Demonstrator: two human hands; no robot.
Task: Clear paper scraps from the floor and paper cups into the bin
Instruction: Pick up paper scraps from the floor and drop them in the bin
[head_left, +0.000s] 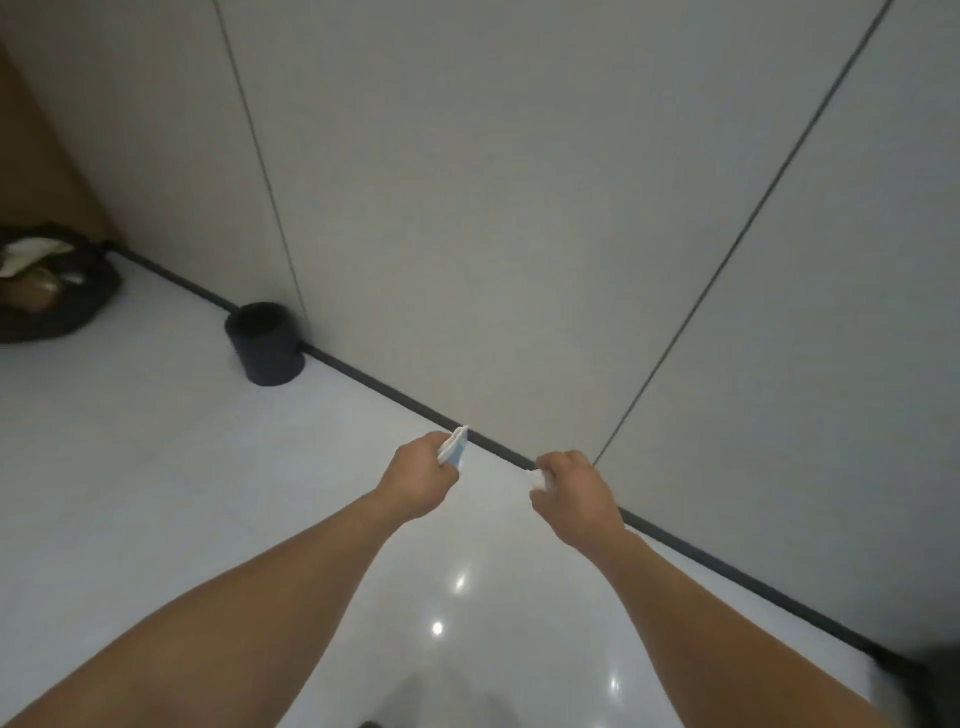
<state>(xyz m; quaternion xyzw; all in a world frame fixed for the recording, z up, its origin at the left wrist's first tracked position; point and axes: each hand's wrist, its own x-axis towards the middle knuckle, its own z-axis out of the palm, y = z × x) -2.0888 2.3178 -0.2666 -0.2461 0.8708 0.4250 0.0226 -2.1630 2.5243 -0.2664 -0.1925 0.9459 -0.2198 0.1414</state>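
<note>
While both forearms reach forward over the glossy white floor (156, 467), the left hand (421, 480) is closed around a folded white-and-blue paper scrap (454, 447) and the right hand (574, 499) pinches a crumpled white scrap (535, 478), evidently gathered for carrying. Farther left, a dark cylindrical bin (265, 343) stands against the wall panel (519, 208); beyond it lies a black bag of rubbish (47, 291).

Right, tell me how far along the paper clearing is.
Done: the stretch of floor in view shows no loose scraps. In hand: the left hand grips a folded white and blue paper, and the right hand is closed on a small white scrap. Left: neither piece is binned yet; the dark bin stands by the wall, ahead and to the left. No paper cups are in view.
</note>
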